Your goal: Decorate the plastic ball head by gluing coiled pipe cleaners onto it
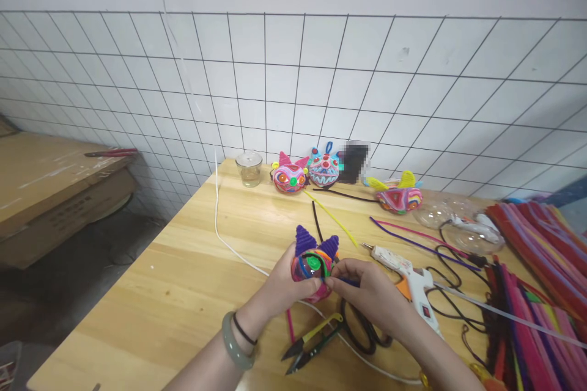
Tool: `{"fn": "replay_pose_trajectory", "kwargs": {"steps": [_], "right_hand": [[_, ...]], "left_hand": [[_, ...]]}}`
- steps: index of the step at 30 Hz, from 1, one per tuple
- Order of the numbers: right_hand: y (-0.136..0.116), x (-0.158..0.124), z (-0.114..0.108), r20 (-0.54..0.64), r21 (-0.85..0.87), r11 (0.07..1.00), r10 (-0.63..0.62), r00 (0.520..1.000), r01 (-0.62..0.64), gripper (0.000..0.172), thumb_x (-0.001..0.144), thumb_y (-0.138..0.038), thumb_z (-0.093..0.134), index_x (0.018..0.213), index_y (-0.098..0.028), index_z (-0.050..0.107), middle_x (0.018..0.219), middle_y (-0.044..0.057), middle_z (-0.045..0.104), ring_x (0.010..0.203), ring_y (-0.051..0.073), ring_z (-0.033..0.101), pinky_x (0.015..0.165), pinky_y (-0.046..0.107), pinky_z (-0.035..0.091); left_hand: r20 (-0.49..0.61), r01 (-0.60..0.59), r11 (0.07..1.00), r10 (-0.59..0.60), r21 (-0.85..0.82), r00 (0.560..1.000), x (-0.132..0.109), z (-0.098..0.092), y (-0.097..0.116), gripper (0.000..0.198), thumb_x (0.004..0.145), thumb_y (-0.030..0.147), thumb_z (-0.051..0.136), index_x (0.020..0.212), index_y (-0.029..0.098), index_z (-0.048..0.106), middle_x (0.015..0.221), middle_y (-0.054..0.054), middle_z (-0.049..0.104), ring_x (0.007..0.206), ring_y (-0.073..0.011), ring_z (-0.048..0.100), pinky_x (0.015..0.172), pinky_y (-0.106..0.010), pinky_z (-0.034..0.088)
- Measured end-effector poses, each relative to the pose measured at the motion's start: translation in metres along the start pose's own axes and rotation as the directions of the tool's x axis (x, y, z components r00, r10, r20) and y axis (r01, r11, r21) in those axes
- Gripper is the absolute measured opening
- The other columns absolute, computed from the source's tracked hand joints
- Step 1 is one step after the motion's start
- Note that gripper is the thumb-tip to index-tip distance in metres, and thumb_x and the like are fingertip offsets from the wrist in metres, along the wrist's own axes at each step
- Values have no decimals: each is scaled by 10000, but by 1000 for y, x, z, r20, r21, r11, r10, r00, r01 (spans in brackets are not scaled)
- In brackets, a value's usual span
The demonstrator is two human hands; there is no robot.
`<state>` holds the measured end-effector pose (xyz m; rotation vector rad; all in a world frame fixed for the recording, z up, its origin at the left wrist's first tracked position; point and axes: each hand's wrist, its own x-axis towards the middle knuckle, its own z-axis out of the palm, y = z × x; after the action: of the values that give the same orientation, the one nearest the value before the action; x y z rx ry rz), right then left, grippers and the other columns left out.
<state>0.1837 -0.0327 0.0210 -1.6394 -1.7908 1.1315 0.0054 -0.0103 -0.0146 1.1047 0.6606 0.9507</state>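
Note:
My left hand point(285, 281) is closed around a colourful craft ornament point(313, 263) with two purple pointed ears and a green spot on its front. The fingers and thumb of my right hand point(372, 290) pinch a dark blue pipe cleaner point(351, 281) against the ornament's right side. How far that strip is fixed to the ornament is hidden by my fingers. Below my hands lie thread snips point(316, 342) with dark blades and a pink pipe cleaner point(290, 325). Close to my right hand, a white hot glue gun point(415, 284) rests on its side.
Finished-looking ornaments point(290, 178) and a small glass cup point(250, 171) stand along the back edge. Loose pipe cleaners point(337, 220) and clear plastic shells point(474, 238) lie behind. Bundled pipe cleaners point(534, 311) cover the right side. A white cable point(238, 256) crosses the wooden table point(151, 317).

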Motion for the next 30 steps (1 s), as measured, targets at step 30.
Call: {"fn": "replay_pose_trajectory", "kwargs": {"steps": [30], "right_hand": [[11,-8,-10,-21,72,997,29,999,-28,178,767,-357,609,718,-193,660,633,-14,659,581,148,565,526,237,394]], "left_hand": [[184,22,1000,-19,-14,983,-1,-5,-3,582,699,305,768,1221,162,554,1189,-116,642,1074,-263,584,917,-359,432]]}}
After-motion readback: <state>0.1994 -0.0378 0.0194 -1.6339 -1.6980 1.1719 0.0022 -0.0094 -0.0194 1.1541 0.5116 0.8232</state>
